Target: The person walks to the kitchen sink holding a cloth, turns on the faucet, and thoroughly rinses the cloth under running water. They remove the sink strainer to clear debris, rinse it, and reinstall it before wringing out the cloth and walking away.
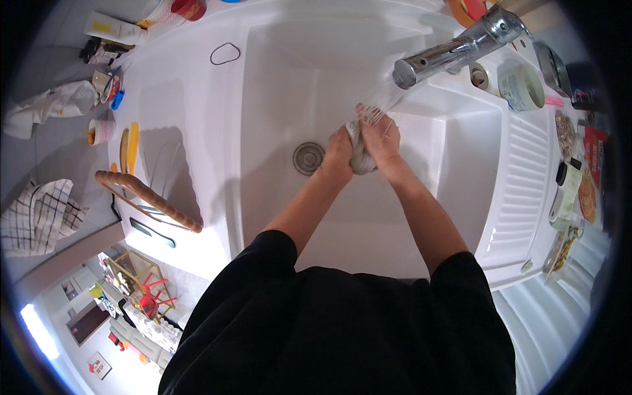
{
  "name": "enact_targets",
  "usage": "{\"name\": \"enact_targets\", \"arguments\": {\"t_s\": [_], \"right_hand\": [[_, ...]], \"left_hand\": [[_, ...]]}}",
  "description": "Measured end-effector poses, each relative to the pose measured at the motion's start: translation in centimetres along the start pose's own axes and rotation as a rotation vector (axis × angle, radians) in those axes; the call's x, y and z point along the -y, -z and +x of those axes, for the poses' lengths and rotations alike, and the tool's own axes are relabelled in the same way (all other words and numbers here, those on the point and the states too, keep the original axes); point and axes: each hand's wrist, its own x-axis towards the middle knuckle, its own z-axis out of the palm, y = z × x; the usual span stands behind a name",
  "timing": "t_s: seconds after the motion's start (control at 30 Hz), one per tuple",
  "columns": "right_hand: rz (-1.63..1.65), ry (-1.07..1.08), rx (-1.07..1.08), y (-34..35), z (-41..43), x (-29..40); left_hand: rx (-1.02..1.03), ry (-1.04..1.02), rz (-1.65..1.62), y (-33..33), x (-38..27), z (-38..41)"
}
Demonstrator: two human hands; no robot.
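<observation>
Both my hands grip a wet, greyish-white cloth (pixel 364 162) over a white sink basin (pixel 281 98). My left hand (pixel 338 148) presses on the cloth's left side, near the round metal drain (pixel 309 158). On the other side, my right hand (pixel 380 137) is wrapped against the cloth, its fingers under the spray. Water streams down from the head of a chrome faucet (pixel 444 57) at the upper right. The part of the cloth between my palms is hidden.
At left on the counter stands a wooden-framed mirror or rack (pixel 148 200), beside yellow combs (pixel 132 148). A dark hair tie (pixel 225 54) lies behind them. Right of the basin are a ribbed ledge (pixel 523 168), a pale green cup (pixel 521 88) and a white-handled brush (pixel 565 192).
</observation>
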Motion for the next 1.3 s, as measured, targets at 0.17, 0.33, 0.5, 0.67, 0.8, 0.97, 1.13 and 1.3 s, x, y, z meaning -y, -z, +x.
{"name": "enact_targets", "arguments": {"t_s": [0.17, 0.33, 0.5, 0.67, 0.8, 0.97, 1.13, 1.3], "right_hand": [[1.095, -0.227, 0.212, -1.9, 2.9, -4.2], [1.504, -0.290, 0.705, 0.1, -1.8, -3.8], [1.720, 0.011, 0.503, 0.4, -0.3, -4.2], [1.610, -0.070, 0.421, 3.1, -0.9, -3.2], [1.461, 0.008, 0.566, 3.7, -3.1, -1.3], [1.091, 0.156, 0.311, 4.6, -2.8, -2.3], [1.292, -0.084, 0.107, 3.9, -1.6, -6.7], [1.217, -0.165, 0.224, 1.5, -1.7, -7.0]], "left_hand": [[0.306, -0.117, -0.309, -0.7, -3.7, -2.3], [0.371, -0.015, -0.642, 0.0, -4.9, -2.7], [0.301, 0.019, -0.388, 1.8, -3.7, -3.7], [0.171, 0.288, -0.183, 5.3, -2.8, -3.3], [0.382, 0.379, -0.385, 2.3, -3.3, -2.7], [0.118, -0.068, -0.053, 1.5, -4.7, -1.6], [0.160, -0.285, 0.001, 1.6, -8.0, -3.2], [0.198, -0.129, -0.131, -2.0, -7.7, -5.5]]}}
